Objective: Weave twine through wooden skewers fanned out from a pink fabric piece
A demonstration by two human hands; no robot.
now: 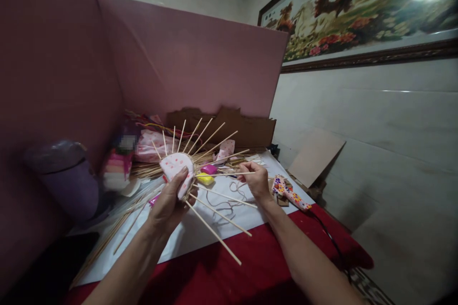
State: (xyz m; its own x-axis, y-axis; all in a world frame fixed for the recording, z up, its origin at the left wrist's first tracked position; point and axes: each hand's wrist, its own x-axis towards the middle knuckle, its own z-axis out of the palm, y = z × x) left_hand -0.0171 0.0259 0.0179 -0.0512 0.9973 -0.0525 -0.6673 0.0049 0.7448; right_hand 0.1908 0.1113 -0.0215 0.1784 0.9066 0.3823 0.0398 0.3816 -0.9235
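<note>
My left hand [171, 200] is closed around a flat, rounded piece [171, 164] covered in white cloth with pink spots, its thumb pressed on the front. Thin wooden sticks [222, 217] fan out from the piece's edge, upward and to the right. Twine seems to run along that edge between the sticks. My right hand [253, 178] is closed in a pinch at the outer end of one right-hand stick; what its fingertips hold is hidden. Loose twine [232, 198] lies in loops on the white sheet just below and left of it.
A flower-patterned hot glue gun [289, 193] with a black cord lies at the right on the white sheet [179, 243], over red cloth [229, 271]. Yellow [205, 179] and magenta packets [209, 169] lie behind the sticks. Torn cardboard [229, 128] stands behind; a lidded bin [75, 181] is left.
</note>
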